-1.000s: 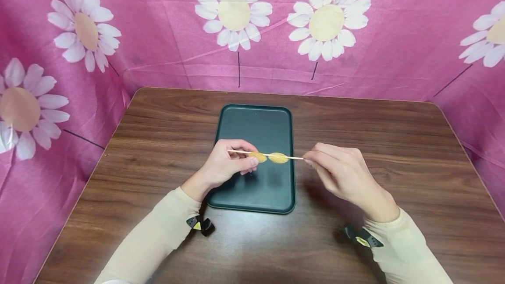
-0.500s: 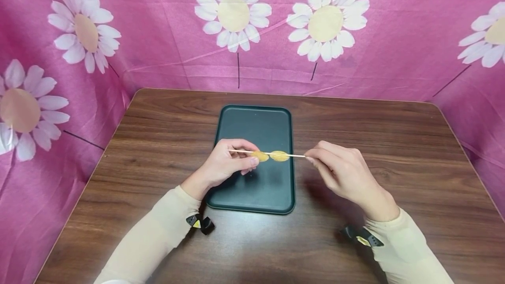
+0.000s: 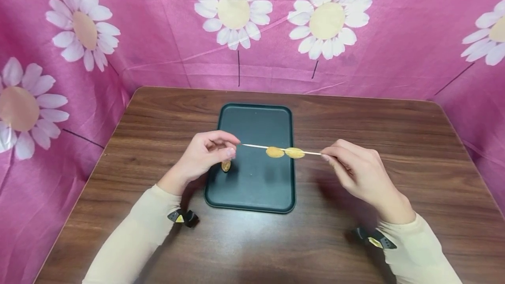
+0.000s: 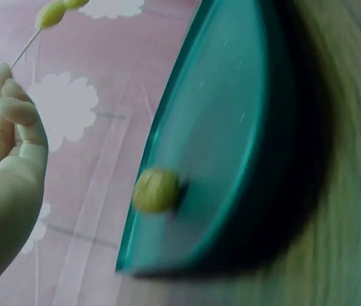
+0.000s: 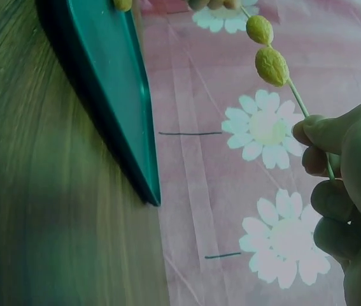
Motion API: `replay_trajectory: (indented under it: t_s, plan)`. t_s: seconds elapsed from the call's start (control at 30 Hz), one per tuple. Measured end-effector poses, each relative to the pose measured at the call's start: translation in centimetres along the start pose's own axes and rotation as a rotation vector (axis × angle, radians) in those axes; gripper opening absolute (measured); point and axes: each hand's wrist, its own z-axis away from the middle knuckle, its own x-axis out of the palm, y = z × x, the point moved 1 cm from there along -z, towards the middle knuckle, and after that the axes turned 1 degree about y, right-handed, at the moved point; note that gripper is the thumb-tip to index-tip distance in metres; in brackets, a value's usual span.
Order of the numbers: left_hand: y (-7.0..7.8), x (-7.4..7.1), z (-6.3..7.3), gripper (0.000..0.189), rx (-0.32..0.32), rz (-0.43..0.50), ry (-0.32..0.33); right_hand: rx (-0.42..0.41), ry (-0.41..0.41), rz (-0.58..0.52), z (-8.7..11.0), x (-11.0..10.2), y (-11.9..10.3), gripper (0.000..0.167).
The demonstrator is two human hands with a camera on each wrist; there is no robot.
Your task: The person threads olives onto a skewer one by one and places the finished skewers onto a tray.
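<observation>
In the head view my right hand pinches the right end of a thin wooden skewer between thumb and fingers. Two wrinkled yellow oval fruits are threaded side by side along its middle, and the right wrist view shows the same fruits close up. My left hand is by the bare left tip, index fingertip right at it, thumb apart and nothing gripped. Below that hand, a third oval fruit lies on the dark green tray, partly hidden by the fingers in the head view.
The tray lies lengthwise on a brown wood-grain table. A pink cloth printed with large white daisies hangs behind and at both sides. Black straps with small devices are on both sleeves.
My left hand has let go of the left fruit and moved left, uncovering that fruit and the one on the tray. My right hand and the skewer have shifted slightly right.
</observation>
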Motion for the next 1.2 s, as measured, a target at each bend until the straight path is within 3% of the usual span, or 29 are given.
replay_trajectory:
  t_s: [0.27,0.5,0.7,0.93,1.2]
  plan:
    - [-1.0,-2.9,0.9,0.024,-0.053,-0.216,0.010,0.026,0.004,0.024,1.0,-0.5,0.5,0.040]
    - [-1.9,-4.3,1.2,0.019,-0.085,-0.406,-0.109,0.035,-0.013,0.008,1.6,-0.7,0.9,0.041]
    - [-2.0,-4.4,0.8,0.031,-0.083,-0.566,-0.227,0.050,-0.022,-0.012,2.2,-0.7,1.2,0.043]
    - [-2.4,-3.4,0.7,0.036,0.019,-0.729,-0.341,0.053,-0.023,-0.015,2.5,-0.5,1.4,0.044]
    - [-2.3,-3.2,0.5,0.027,-0.006,-0.777,-0.319,0.049,-0.050,-0.022,2.4,-0.6,1.2,0.041]
